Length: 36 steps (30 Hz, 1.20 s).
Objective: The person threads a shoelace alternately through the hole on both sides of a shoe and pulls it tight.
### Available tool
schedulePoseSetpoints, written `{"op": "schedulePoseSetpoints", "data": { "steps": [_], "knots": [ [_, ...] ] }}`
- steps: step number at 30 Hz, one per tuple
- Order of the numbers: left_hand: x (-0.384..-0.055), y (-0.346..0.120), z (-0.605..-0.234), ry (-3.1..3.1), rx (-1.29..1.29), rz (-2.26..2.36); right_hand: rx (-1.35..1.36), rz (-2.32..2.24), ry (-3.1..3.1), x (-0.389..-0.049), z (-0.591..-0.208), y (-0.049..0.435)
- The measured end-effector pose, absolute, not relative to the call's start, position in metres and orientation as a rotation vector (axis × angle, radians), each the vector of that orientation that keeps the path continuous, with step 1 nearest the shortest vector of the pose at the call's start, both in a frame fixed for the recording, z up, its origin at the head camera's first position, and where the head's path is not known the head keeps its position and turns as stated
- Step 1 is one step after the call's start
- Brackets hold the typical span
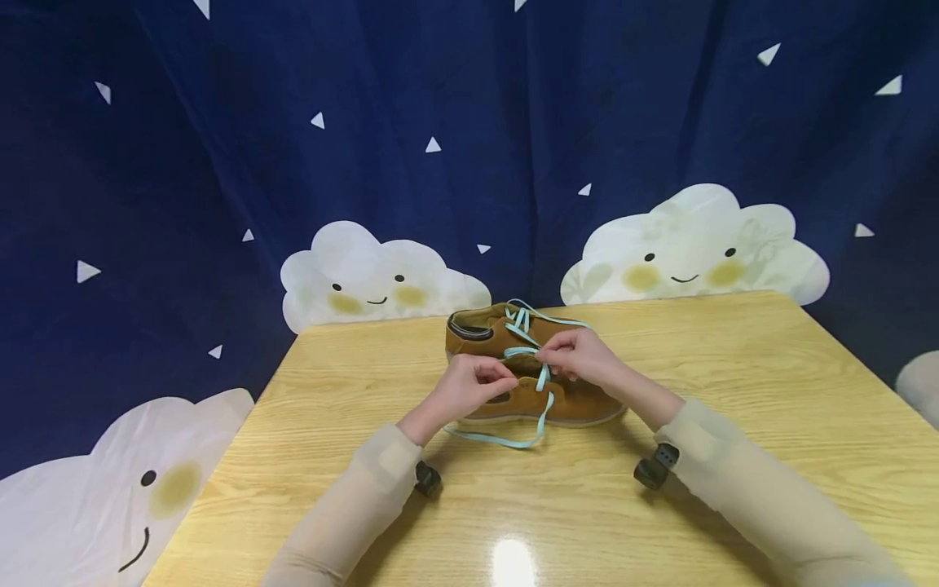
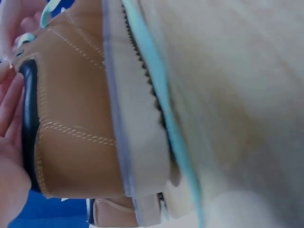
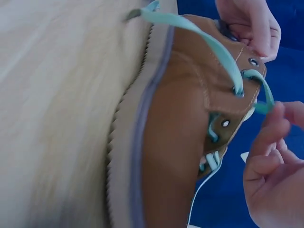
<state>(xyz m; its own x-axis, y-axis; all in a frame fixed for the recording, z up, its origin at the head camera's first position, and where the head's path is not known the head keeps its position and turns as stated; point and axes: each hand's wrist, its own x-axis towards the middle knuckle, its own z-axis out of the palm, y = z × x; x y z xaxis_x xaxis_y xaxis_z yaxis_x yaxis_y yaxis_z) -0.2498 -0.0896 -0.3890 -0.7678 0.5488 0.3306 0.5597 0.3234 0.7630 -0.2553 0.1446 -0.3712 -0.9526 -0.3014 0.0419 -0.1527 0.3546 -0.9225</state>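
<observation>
A brown leather shoe (image 1: 587,406) with a pale sole lies on the table, its toe to the right. A light turquoise lace (image 3: 204,35) runs through its eyelets, and one long end (image 1: 506,443) loops over the table in front. My left hand (image 1: 473,385) is at the shoe's opening; in the right wrist view its thumb and fingers pinch the eyelet flap's edge. My right hand (image 1: 583,356) pinches the lace between thumb and index finger, just above the flap (image 3: 232,78).
A second brown shoe (image 1: 559,328) with turquoise laces (image 1: 519,319) stands directly behind the first. Under both is a wooden table (image 1: 734,456). A dark blue curtain (image 1: 469,81) with white clouds hangs behind it.
</observation>
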Motion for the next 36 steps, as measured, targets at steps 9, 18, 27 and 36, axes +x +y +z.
{"op": "schedulePoseSetpoints", "data": {
  "steps": [9, 18, 27, 36],
  "knots": [
    [-0.272, -0.085, -0.365, -2.896, -1.258, -1.224, -0.444, -1.591, 2.499, -0.238, -0.372, 0.159],
    [-0.289, -0.071, -0.359, -3.03, -1.575, -1.191, -0.435, -1.585, 2.504, -0.245, -0.387, 0.161],
    [-0.29, -0.068, -0.357, -3.155, -1.555, -1.319, -0.386, -1.545, 2.529, -0.244, -0.387, 0.161],
    [-0.29, -0.065, -0.361, -3.001, -1.474, -1.156, -0.383, -1.599, 2.493, -0.243, -0.389, 0.161]
  ]
}}
